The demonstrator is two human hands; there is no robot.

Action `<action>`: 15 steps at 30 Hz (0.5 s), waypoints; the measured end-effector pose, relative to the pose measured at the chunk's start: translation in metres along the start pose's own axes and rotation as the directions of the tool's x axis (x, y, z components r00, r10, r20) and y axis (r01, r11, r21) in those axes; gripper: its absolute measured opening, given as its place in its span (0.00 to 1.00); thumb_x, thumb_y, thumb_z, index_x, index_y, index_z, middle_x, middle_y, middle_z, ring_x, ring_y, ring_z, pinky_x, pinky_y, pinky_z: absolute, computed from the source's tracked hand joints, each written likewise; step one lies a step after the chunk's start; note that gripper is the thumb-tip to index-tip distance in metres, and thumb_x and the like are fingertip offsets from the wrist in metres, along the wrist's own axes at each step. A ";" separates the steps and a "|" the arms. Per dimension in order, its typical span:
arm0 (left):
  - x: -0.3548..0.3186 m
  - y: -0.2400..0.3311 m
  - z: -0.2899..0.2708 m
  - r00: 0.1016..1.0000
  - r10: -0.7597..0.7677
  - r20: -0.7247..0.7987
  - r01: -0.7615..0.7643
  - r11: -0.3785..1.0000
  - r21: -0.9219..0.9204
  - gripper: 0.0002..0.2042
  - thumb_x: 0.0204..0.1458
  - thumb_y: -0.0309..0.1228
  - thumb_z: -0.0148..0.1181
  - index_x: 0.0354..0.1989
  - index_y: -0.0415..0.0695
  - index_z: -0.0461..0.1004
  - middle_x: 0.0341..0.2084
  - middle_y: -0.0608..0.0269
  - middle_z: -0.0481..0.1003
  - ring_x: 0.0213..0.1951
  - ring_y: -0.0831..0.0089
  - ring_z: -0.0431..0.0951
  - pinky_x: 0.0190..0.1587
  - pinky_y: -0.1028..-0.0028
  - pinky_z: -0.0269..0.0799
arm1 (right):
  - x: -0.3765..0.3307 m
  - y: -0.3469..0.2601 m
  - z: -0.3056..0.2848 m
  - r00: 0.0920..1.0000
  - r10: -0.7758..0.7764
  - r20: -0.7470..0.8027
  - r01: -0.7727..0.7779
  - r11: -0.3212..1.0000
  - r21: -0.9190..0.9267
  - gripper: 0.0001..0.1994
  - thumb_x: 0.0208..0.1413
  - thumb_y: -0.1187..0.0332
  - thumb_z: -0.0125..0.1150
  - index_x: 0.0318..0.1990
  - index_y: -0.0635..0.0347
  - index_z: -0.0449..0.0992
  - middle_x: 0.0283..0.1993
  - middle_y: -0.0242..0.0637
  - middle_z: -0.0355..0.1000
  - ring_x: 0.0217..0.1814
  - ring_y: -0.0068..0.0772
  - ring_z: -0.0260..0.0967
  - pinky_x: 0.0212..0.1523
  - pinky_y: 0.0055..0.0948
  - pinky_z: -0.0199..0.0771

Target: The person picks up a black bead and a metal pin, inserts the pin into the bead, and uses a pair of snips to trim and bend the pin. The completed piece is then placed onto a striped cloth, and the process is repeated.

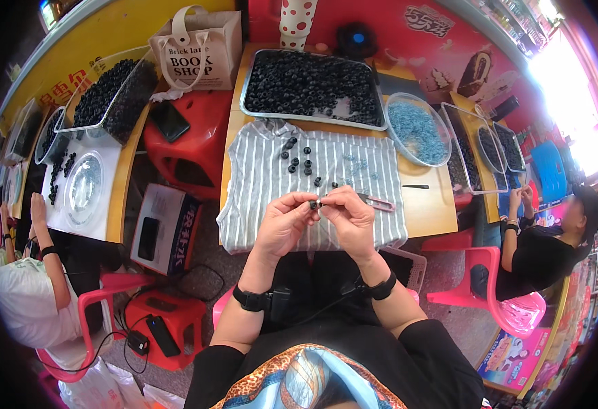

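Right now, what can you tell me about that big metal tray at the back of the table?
The metal tray is a shallow, silvery rectangle with a raised rim, lying flat at the far edge of the wooden table. It is heaped almost full with small black rings; one bare patch shows near its right front corner. A striped cloth lies just in front. Neither hand touches it.

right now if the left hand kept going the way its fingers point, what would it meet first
Most likely the right hand: the left hand points rightward at it, both pinching one small black ring. Depth unclear.
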State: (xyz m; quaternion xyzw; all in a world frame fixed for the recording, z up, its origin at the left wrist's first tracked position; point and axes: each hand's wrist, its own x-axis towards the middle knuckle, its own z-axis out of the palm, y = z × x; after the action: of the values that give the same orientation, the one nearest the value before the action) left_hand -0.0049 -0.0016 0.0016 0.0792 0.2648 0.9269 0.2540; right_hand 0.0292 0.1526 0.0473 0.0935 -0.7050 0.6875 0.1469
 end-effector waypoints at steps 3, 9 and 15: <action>0.000 0.000 0.000 1.000 0.001 -0.004 -0.001 1.000 -0.004 0.10 0.60 0.23 0.56 0.48 0.34 0.75 0.35 0.59 0.78 0.35 0.75 0.78 0.40 0.78 0.73 | -0.001 -0.001 0.002 1.000 0.010 0.010 -0.010 0.999 0.039 0.09 0.51 0.86 0.61 0.38 0.67 0.78 0.37 0.36 0.71 0.38 0.24 0.71 0.40 0.21 0.73; -0.001 -0.001 -0.004 1.000 0.001 0.012 -0.001 1.000 0.000 0.10 0.60 0.23 0.56 0.49 0.34 0.75 0.36 0.60 0.78 0.36 0.77 0.77 0.40 0.78 0.73 | 0.000 0.001 0.000 0.996 -0.064 0.060 0.072 0.987 -0.143 0.08 0.49 0.86 0.62 0.38 0.68 0.77 0.35 0.37 0.72 0.37 0.25 0.73 0.37 0.23 0.75; 0.000 -0.002 -0.002 0.999 0.039 0.023 -0.040 0.997 0.061 0.10 0.59 0.21 0.57 0.47 0.36 0.77 0.37 0.61 0.78 0.35 0.78 0.77 0.39 0.79 0.73 | 0.010 -0.007 -0.011 0.984 0.056 0.168 -0.035 0.992 -0.124 0.06 0.49 0.84 0.64 0.34 0.66 0.76 0.32 0.34 0.73 0.33 0.22 0.74 0.34 0.21 0.73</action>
State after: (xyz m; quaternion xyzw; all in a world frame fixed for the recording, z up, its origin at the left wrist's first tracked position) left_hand -0.0048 -0.0014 -0.0013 0.1022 0.2888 0.9222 0.2358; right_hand 0.0229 0.1641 0.0575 0.1272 -0.7571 0.6364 0.0753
